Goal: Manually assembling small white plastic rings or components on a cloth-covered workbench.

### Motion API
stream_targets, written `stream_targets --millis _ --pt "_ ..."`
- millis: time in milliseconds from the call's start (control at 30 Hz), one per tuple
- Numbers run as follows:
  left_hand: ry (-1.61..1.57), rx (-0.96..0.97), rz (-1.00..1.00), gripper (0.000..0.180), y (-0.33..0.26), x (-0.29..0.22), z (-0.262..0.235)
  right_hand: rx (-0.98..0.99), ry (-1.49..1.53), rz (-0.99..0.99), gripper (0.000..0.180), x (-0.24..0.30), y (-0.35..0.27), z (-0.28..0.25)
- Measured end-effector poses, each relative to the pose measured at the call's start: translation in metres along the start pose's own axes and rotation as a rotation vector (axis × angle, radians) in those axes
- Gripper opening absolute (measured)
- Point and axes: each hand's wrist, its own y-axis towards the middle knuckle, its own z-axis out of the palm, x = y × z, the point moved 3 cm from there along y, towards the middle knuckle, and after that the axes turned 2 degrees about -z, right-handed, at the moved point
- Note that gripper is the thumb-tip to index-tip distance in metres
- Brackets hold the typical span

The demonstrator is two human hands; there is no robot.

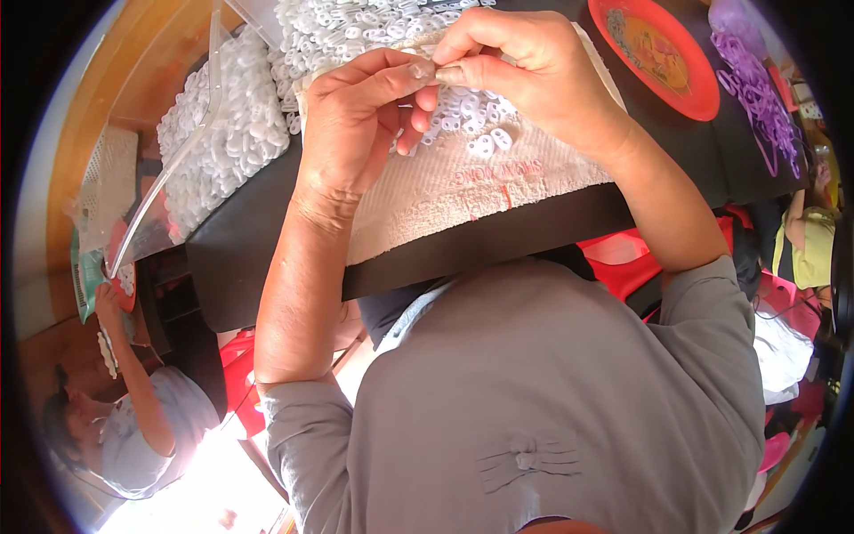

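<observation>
My left hand (356, 116) and my right hand (525, 67) meet above a cream towel (480, 191) spread on a black table (258, 231). Both pinch one small white plastic piece (425, 71) between thumbs and fingertips. Under my hands, several small white plastic rings (476, 120) lie scattered on the towel. A large heap of the same white rings (342, 27) sits just beyond the towel.
A clear plastic bag full of white rings (222, 133) lies at the table's left. An orange-red plate (654, 53) and a pile of purple plastic loops (761, 84) sit at the right. Another person (133, 418) works at the lower left; someone else (805, 240) is at the right edge.
</observation>
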Motion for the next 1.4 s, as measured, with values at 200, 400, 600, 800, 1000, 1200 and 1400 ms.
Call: stream_targets --millis 200,400,600,800,1000,1200,1400 --pt "0.891 -0.05 0.439 0.009 -0.003 0.002 0.008 -0.072 -0.054 0.152 0.003 -0.002 0.001 -0.012" --pt "1.507 0.048 0.745 0.014 -0.007 0.01 0.028 -0.154 -0.067 -0.368 0.006 -0.023 0.0 -0.015" --pt "1.434 0.053 0.684 0.011 -0.005 0.009 0.018 -0.074 -0.048 0.059 0.006 -0.007 0.003 -0.013" --pt "0.556 -0.114 0.167 0.008 -0.006 0.0 0.01 -0.039 0.017 0.316 0.014 -0.021 -0.006 -0.012" --pt "0.968 -0.135 0.73 0.011 -0.013 -0.006 0.017 0.036 0.415 0.65 0.012 -0.031 -0.009 -0.003" --pt "0.933 -0.179 0.815 0.014 -0.013 -0.006 0.017 0.003 0.429 0.61 0.008 -0.032 -0.008 0.0" --pt "0.242 -0.194 0.176 0.011 -0.008 0.002 0.014 -0.128 0.353 0.45 0.006 -0.029 -0.011 0.004"
